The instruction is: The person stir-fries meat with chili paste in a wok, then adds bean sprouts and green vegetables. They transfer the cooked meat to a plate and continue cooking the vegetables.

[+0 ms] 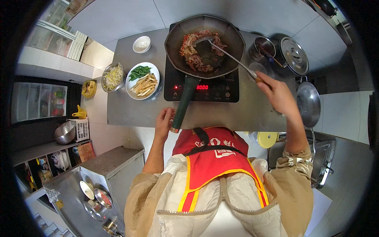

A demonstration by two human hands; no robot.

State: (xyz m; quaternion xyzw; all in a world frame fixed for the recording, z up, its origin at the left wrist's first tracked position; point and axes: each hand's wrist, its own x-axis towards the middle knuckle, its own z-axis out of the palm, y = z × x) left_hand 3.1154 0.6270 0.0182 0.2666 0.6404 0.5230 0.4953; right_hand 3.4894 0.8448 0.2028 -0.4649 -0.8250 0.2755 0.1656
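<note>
A dark wok [231,29] rests on a black induction cooker [204,96] whose red display is lit. Sliced meat [195,60] and chopped red chili lie in it. My right hand [276,91] grips the wooden handle end of a metal spatula [234,58], and the spatula's head is among the meat. My left hand [164,120] is beside the end of the green wok handle [186,100], its fingers curled; whether they touch the handle is unclear. To the left, a white plate [155,71] holds cut green vegetables [139,72] and pale yellowish strips [145,85].
On the steel table [133,114] stand a metal bowl of bean sprouts [112,77] and a small white bowl [141,44]. At the right are a metal pot [263,49], a steel lid [294,56] and a metal pan [308,103]. A cabinet [118,160] stands behind on the left.
</note>
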